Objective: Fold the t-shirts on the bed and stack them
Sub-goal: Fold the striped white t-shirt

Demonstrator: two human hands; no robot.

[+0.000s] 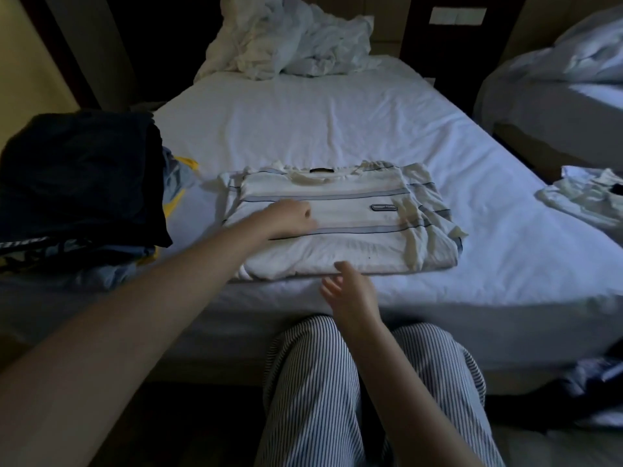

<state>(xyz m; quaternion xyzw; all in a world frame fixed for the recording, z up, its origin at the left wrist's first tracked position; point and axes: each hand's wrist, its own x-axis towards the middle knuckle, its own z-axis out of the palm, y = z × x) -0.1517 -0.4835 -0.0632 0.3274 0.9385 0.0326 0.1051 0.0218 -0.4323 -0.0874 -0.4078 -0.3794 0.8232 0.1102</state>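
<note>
At near bed (pixel 337 123) edge, head view: left hand (pixel 290 217) lies on the striped white t-shirt (pixel 354 210), blurred, so can't tell its grip. Right hand (pixel 350 291) has fingers spread, holding nothing, at the shirt's front edge. White garment (pixel 586 197) is cut off at right. T-shirt lies flat, sides folded in, right side rumpled, pale blue bands. Folded clothes stack (pixel 77 176) just left.

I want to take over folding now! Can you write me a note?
Left hand rests on the striped white t-shirt; its fingers are hidden. Right hand is open at the shirt's near edge.
The shirt lies partly folded on the bed, its right side rumpled.
Done: a stack of folded clothes at the left.
Left: finish this shirt, stack it, then fold the white garment at the right edge.
</note>
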